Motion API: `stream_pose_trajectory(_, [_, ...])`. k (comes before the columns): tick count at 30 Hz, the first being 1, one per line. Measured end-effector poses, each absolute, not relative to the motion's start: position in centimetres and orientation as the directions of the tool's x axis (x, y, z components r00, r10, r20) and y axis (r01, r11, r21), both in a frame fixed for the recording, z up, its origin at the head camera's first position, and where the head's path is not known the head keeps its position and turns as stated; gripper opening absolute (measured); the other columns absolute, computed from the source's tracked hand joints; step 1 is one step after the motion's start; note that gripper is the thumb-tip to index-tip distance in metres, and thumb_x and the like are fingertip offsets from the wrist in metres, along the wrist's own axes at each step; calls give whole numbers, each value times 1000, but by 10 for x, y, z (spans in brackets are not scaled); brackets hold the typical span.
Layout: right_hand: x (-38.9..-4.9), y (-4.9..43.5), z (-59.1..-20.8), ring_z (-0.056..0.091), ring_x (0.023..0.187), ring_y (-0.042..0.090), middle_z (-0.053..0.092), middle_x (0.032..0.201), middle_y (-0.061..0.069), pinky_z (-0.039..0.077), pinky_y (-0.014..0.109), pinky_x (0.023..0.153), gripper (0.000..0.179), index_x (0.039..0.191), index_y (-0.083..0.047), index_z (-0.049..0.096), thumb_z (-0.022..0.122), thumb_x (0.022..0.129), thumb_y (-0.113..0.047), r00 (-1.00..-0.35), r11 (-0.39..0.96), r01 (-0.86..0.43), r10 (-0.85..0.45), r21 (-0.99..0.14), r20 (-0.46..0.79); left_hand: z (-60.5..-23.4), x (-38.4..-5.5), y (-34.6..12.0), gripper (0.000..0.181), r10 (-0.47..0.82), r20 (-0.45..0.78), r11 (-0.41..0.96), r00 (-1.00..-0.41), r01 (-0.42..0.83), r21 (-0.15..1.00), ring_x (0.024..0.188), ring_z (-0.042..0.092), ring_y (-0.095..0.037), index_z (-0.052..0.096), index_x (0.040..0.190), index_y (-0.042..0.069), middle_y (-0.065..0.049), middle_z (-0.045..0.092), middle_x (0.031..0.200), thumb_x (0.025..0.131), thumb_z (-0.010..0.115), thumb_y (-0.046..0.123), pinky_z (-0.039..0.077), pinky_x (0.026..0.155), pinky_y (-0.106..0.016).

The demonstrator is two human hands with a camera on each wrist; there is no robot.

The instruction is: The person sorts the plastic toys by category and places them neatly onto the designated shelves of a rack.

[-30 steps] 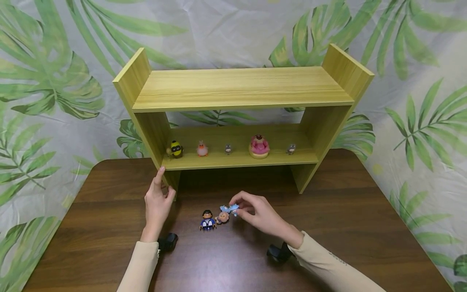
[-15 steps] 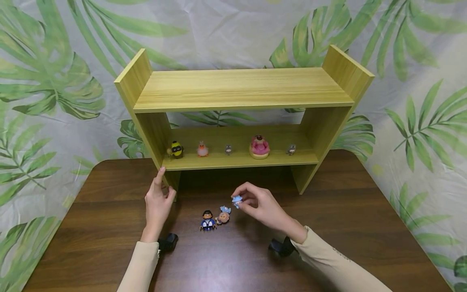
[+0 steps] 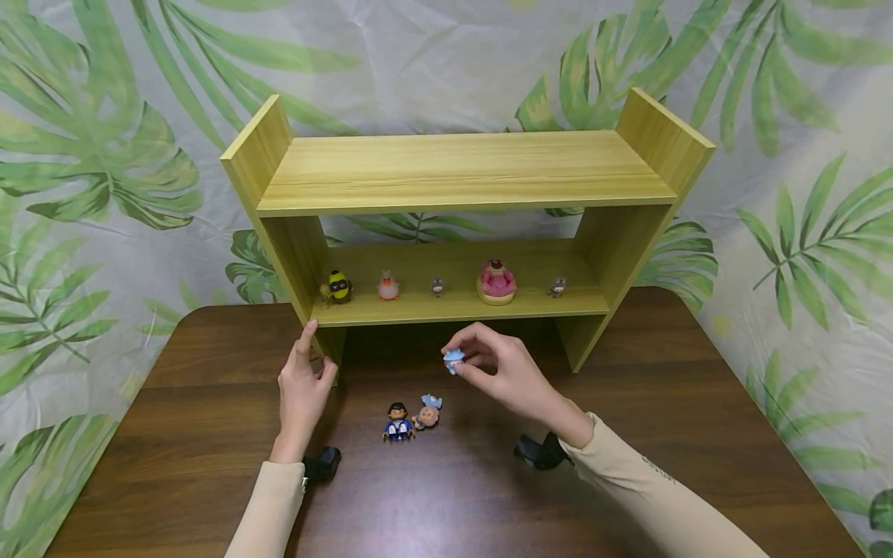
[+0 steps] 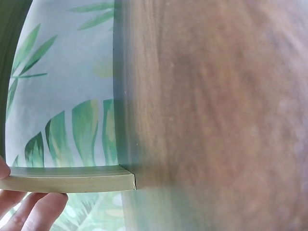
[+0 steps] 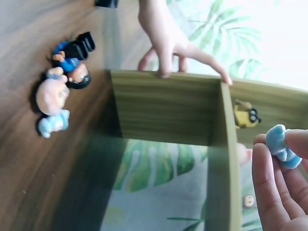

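- Head view: a dark-haired doll [image 3: 398,422] and two smaller toys [image 3: 428,417] are grouped on the surface [image 3: 453,496].
- A blue-hatted figure [image 3: 453,359] is pinched above the surface in the right hand's grip [image 3: 505,372].
- The shelf [image 3: 467,167] is held at its side panel [image 3: 296,256] by the left hand's grip [image 3: 303,387].
- Colourful toys [image 3: 497,284] are lined up on its lower board [image 3: 412,307].

Free room above top shelf [image 3: 467,170]; figurines [image 3: 497,288] obstruct middle shelf [image 3: 412,301]; gaps between.

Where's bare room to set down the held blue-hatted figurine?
Free: top shelf between its side panels; tabletop right of the right hand. Crowded: where the black-haired figurine, round-headed figurine and second blue figurine cluster.
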State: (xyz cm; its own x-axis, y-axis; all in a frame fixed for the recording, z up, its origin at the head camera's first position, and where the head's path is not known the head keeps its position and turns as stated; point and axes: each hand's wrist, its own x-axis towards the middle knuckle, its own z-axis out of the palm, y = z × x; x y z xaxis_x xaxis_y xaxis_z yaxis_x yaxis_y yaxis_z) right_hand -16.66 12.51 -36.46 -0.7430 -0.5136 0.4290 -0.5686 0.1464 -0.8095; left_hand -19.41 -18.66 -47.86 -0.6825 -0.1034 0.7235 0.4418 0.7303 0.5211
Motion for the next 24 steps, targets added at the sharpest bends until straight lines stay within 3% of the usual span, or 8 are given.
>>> stream_pose_trajectory(8, [-171, 123, -347, 64, 88, 19, 64, 103, 10, 53, 30, 77, 21, 107, 0, 60, 64, 87, 5, -724, 131, -601, -507, -789, 467, -479, -194, -186, 79, -102, 724, 737, -683, 437, 516, 59, 45, -23, 33, 145, 26, -18, 57, 94, 80, 57, -11, 39, 48, -36])
stream_pose_trajectory(24, [-178, 113, -316, 65, 87, 18, 63, 101, 8, 53, 31, 78, 22, 107, -1, 60, 65, 86, 6, -672, 106, -672, -505, -733, 543, -479, -194, -187, 78, -105, 729, 725, -676, 450, 521, 65, 56, -27, 36, 145, 25, -18, 58, 96, 79, 58, -12, 43, 47, -37])
